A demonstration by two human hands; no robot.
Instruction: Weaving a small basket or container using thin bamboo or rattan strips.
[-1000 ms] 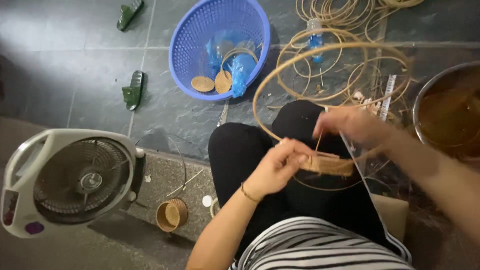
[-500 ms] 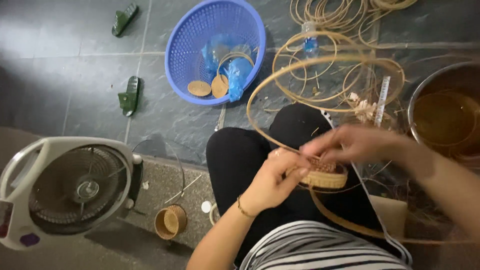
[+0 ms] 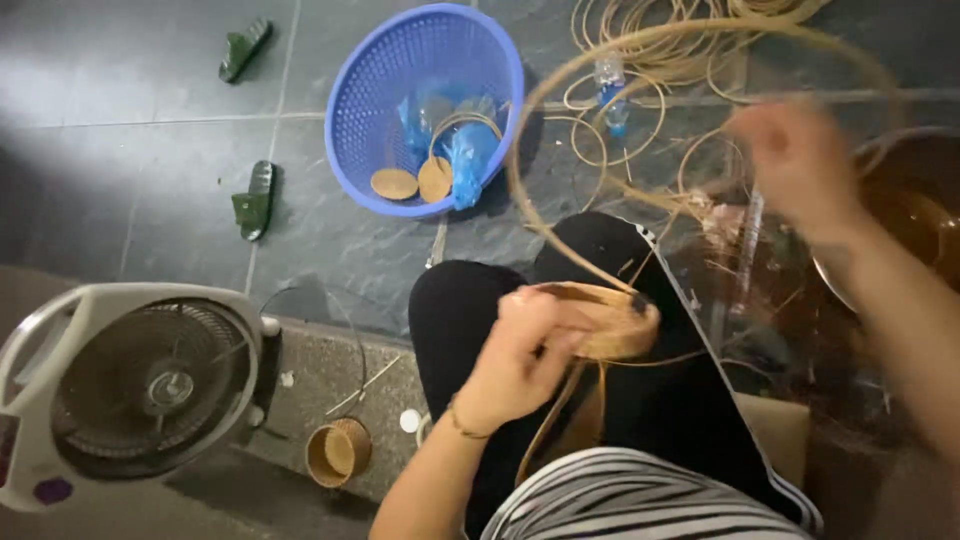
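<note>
1. Fan [image 3: 140, 385] sits low left on the floor step; near it, a small woven cup [image 3: 338, 452].
2. Blue basket [image 3: 425, 105] on the dark tiles holds round wooden discs [image 3: 412, 182] and blue plastic bits; well apart from the hands.
3. Cane strand [image 3: 600, 60] arcs in a big loop from the lap up to the right hand; loose coils [image 3: 690, 40] lie beyond.
4. Small woven basket [image 3: 605, 318] is on the lap, over the black trousers.
5. Left hand [image 3: 525, 355] is closed around the woven basket's near rim, pinning it.
6. Right hand [image 3: 795, 165] is raised and blurred; it seems to pinch the strand, but its grip cannot be told.
7. Risk, as judged: a hard pull could kink or snap the strand, or tug the basket out of the left hand; the loop may snag the coils.
</note>
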